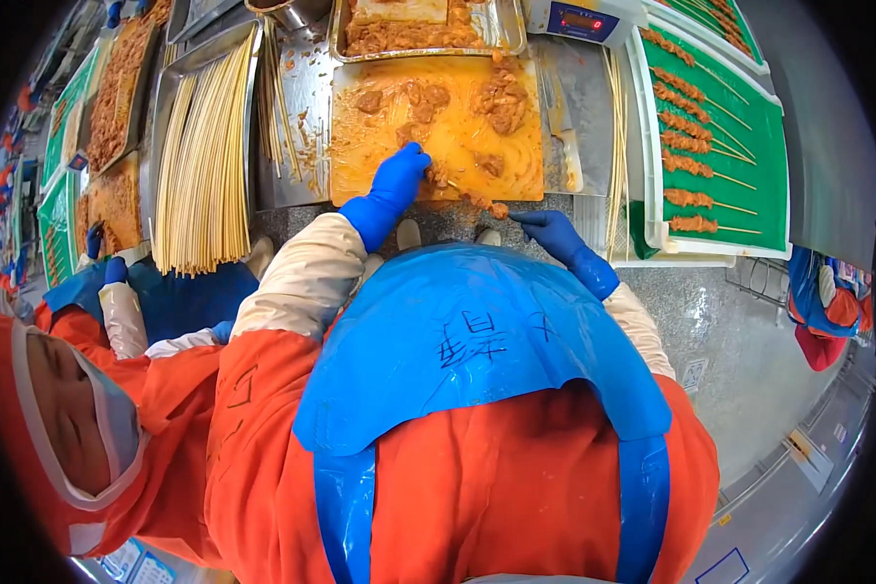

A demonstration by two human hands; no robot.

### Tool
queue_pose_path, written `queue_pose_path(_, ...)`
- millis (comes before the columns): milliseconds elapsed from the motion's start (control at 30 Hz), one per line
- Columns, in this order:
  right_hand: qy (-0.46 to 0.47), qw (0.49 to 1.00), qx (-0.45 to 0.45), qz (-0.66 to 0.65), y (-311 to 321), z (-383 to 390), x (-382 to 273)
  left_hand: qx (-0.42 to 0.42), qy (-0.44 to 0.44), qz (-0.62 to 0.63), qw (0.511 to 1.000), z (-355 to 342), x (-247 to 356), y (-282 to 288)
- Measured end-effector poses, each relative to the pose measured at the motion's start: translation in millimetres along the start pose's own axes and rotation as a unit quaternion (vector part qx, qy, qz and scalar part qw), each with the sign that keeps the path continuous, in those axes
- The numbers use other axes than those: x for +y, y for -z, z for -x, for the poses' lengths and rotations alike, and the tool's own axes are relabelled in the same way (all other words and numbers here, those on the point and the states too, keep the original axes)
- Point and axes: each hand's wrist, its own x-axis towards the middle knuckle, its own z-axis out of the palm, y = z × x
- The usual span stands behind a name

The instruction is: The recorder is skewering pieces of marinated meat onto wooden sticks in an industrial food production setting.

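Note:
My left hand [399, 180], in a blue glove, rests on the near edge of an orange cutting board [389, 180] and pinches a piece of marinated meat [439, 176]. My right hand [547, 230], also blue-gloved, holds a thin wooden skewer [477, 199] with meat pieces [497, 208] threaded on it, just off the board's front edge. More marinated meat pieces [501, 97] lie spread over the board. My blue apron hides the table's near edge.
A metal tray of bare wooden skewers [204, 156] lies to the left. A white tray with a green liner [769, 127] on the right carries several finished skewers [686, 164]. A steel pan of meat [409, 34] and a scale [579, 19] stand behind. Another worker [97, 389] stands at left.

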Motion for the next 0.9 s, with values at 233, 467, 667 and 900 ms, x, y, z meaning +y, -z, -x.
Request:
queue_pose_path(233,0.035,0.999,-0.004,-0.009,-22,-41,-4,-0.002,-0.024,-0.004,1.0,-2,1,6)
queue_pose_path(467,0.014,0.992,0.028,-0.118,-30,-16,-18,0.063,-0.04,0.092,0.993,2,18,44)
queue_pose_path(667,-0.056,0.982,0.094,-0.151,18,30,-45,-0.065,-0.062,0.107,0.99,45,18,24)
queue_pose_path(900,-0.01,0.959,0.205,-0.194,48,59,-24,0.057,-0.057,0.116,0.99,-88,85,-13)
